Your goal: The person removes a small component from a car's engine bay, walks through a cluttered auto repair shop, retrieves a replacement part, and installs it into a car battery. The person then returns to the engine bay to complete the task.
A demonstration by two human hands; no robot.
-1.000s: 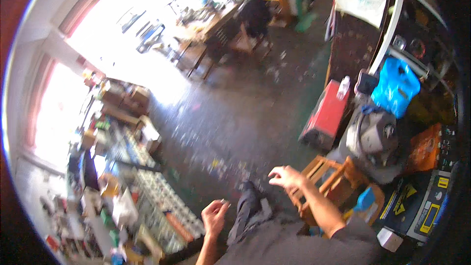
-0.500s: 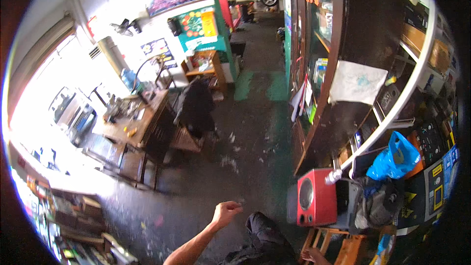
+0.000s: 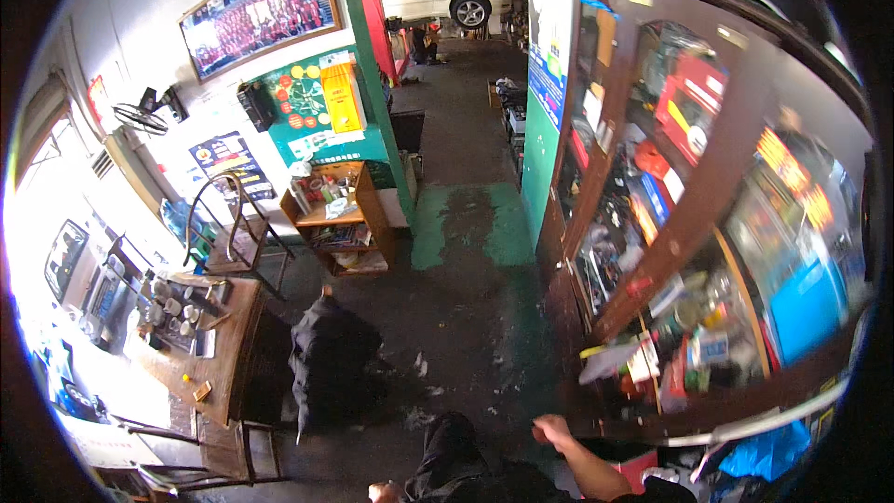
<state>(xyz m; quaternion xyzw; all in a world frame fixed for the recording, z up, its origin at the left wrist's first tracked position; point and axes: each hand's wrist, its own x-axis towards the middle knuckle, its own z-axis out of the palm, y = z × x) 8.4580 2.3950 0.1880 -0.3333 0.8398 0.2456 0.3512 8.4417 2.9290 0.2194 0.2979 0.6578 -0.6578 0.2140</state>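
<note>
Hands: left hand (image 3: 382, 492) and right hand (image 3: 551, 430) both sit low in your view, well apart, your dark trouser leg (image 3: 445, 447) between them.
Right grip: looks kinda loosely bent rather than spread wide, but it's small and blurry, so can't tell if you're pinching anything.
Left grip: bottom edge cuts most of it off, so honestly can't tell if it's spread or pressed together, or what's in it.
Nearest to the right: the big dark cabinet (image 3: 684, 247) with glass doors, its lower corner just beside your hand in the picture; can't tell if you're touching it.
Nearest to the left: your own trouser leg, just beside it.
Under your right forearm: something red (image 3: 641, 468), mostly hidden, with a blue plastic bag (image 3: 768, 452) further right.
Ahead on the left: a dark jacket (image 3: 331, 363) in a heap shape, and past it a wooden desk (image 3: 228, 354) with cups on it.
Way back: a white car (image 3: 428, 0) at the end of the passage.
</note>
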